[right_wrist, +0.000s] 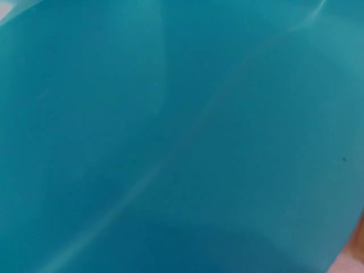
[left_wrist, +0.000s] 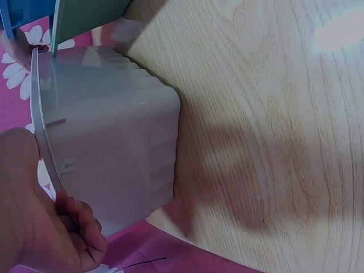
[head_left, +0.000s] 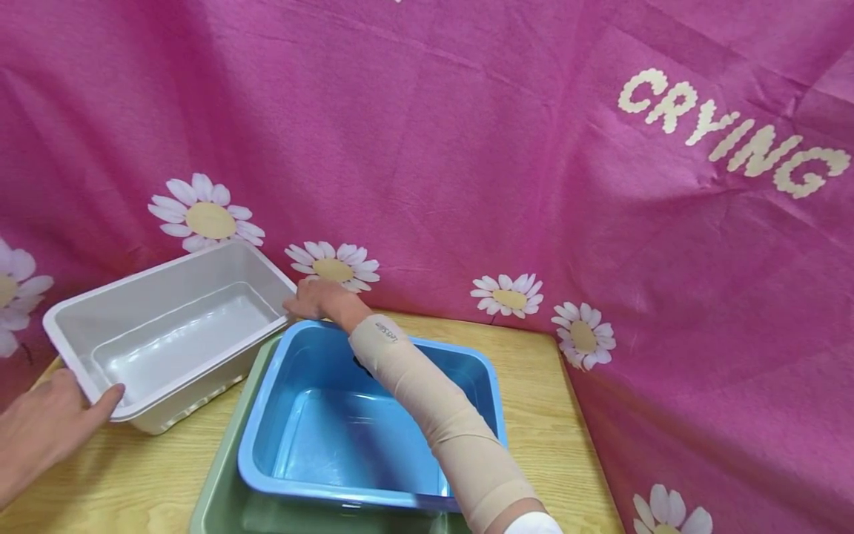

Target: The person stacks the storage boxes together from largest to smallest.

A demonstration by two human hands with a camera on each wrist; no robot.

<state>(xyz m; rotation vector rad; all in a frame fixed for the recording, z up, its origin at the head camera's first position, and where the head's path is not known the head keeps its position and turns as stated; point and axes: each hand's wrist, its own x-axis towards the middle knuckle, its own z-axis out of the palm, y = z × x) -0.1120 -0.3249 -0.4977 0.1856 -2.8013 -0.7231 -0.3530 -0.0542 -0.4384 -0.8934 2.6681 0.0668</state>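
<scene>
A light grey plastic basin (head_left: 180, 348) with nothing inside stands at the left of the table. At its near left corner my left hand (head_left: 56, 415) grips the rim, thumb over the inner side and fingers curled beneath, as the left wrist view shows. My right hand (head_left: 323, 299) reaches across a blue basin (head_left: 360, 437) and holds the grey basin's far right corner; its fingertips are partly hidden. The blue basin sits inside a larger green basin (head_left: 227, 460). In the right wrist view, blue plastic (right_wrist: 182, 136) fills nearly everything.
A wooden table (head_left: 534, 386) carries the basins, with bare wood to the right of them. Pink cloth (head_left: 427, 148) with daisies and lettering hangs close behind and along the right side. A beige sleeve (head_left: 434, 408) covers my right forearm above the blue basin.
</scene>
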